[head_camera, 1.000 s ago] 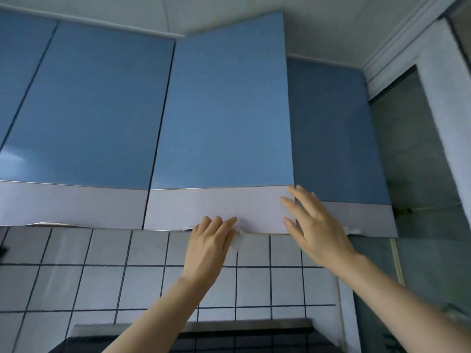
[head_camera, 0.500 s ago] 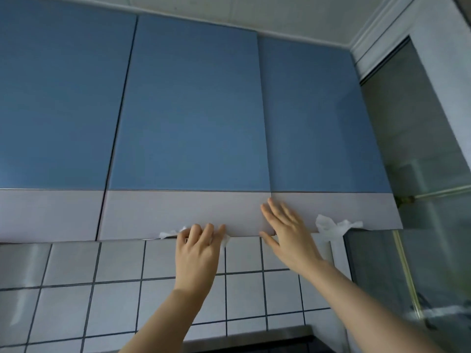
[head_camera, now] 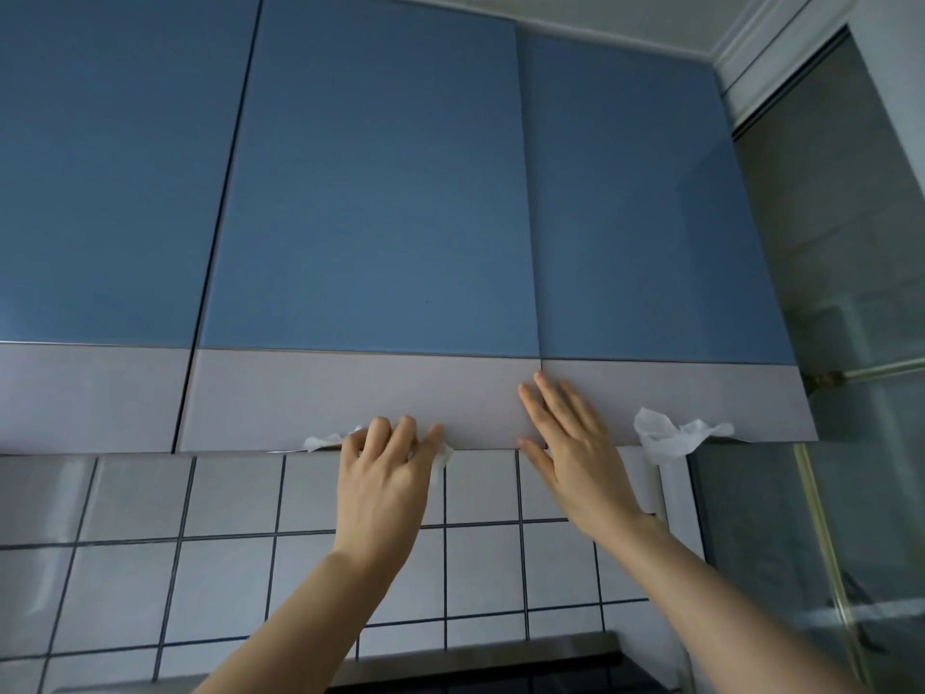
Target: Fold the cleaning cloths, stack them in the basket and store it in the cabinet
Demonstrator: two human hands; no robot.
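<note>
The middle wall cabinet door, blue with a grey lower strip, lies flush with its neighbours. My left hand presses its fingertips against the bottom edge of that strip. My right hand lies flat with straight fingers on the strip's right end, at the seam with the right door. Neither hand holds anything. The basket and the cleaning cloths are out of view.
White paper scraps stick out under the doors' lower edge, one beside my left hand and a bigger one under the right door. Below is a tiled wall and a dark hood top. A glass partition stands at the right.
The middle door stood ajar a second ago and now sits shut against the cabinet. Both hands stayed on its lower strip while it swung in.
</note>
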